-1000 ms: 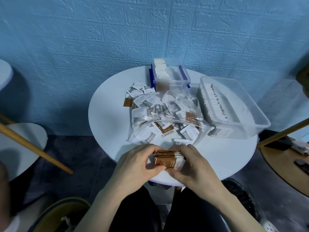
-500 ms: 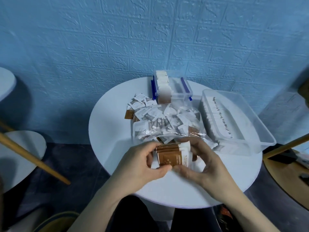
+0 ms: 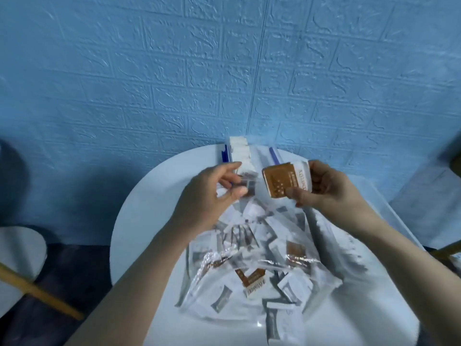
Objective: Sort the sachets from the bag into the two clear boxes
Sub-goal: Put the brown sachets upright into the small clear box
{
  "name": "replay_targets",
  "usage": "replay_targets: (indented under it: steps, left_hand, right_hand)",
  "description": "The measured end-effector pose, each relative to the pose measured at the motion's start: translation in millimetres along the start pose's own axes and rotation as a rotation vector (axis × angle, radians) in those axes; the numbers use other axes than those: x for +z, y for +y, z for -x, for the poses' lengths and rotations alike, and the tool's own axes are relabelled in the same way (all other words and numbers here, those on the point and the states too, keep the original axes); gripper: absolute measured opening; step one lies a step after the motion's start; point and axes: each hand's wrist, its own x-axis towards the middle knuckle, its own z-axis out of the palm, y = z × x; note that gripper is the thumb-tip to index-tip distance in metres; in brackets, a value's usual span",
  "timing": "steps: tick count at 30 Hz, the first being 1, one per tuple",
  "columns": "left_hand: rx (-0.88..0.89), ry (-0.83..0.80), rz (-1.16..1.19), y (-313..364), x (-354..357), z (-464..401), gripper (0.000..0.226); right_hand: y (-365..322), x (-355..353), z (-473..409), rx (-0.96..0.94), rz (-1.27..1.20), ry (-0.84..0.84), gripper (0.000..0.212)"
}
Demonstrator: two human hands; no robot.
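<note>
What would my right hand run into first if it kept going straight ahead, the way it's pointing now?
Most likely the small clear box with blue latches: the right hand, gripping the brown sachets, points toward it. Depth is unclear, so it might pass above the rim.

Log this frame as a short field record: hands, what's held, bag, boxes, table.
left hand: over the small box's near end, fingers loosely curled; hold unclear, blurred
right hand: grips stack of brown sachets, raised above the bag
bag: clear plastic, lying on the table, many white and a few brown sachets inside
small box: clear with blue clips, at the far edge, row of white sachets on its left side
large box: clear, to the right, mostly behind the right arm
table: round, white
</note>
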Motion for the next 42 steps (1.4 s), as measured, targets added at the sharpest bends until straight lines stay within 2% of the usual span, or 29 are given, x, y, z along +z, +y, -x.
replay_targets:
  steps: [2,4,10,15,21,23,26,31,36,38,42]
  left_hand:
    - [0.017,0.102,-0.092,-10.0,2.5,-30.3,0.031]
    - [0.037,0.111,-0.204,-19.5,10.2,-57.8,0.025]
    - [0.065,-0.170,-0.597,-43.3,32.6,-112.3,0.025]
    - [0.121,-0.261,-0.757,-41.4,35.6,-131.6,0.020]
    - [0.101,-0.250,-0.647,-47.2,32.8,-127.2,0.011]
    - [0.078,-0.255,-0.616,-47.8,30.6,-125.0,0.010]
    - [0.064,-0.246,-0.568,-51.6,27.1,-118.9,0.013]
    - [0.214,-0.239,-0.625,-59.5,28.1,-104.0,0.035]
    - [0.313,-0.196,-0.606,-66.3,27.3,-92.6,0.061]
    - [0.340,-0.177,-0.553,-67.1,26.0,-90.9,0.059]
    - [0.350,-0.173,-0.464,-69.3,30.4,-86.8,0.039]
  right_hand:
    - [3.6,-13.2,-27.5,0.009,0.098,0.027,0.024]
    - [6.1,-21.4,-52.0,0.013,0.191,0.030,0.023]
    - [21.3,-25.3,-101.5,0.074,0.372,-0.047,0.020]
    - [32.3,-17.3,-118.9,0.113,0.344,-0.096,0.022]
    - [43.8,-10.3,-128.9,0.110,0.460,-0.091,0.020]
    - [45.1,-8.1,-132.0,0.123,0.453,-0.059,0.026]
    - [46.9,-4.5,-136.9,0.138,0.430,-0.033,0.021]
    - [44.8,1.3,-136.4,0.132,0.414,-0.033,0.022]
    - [42.7,4.7,-136.8,0.182,0.412,-0.194,0.023]
    - [43.7,4.5,-137.8,0.215,0.434,-0.249,0.022]
    - [43.5,5.7,-141.0,0.234,0.435,-0.314,0.019]
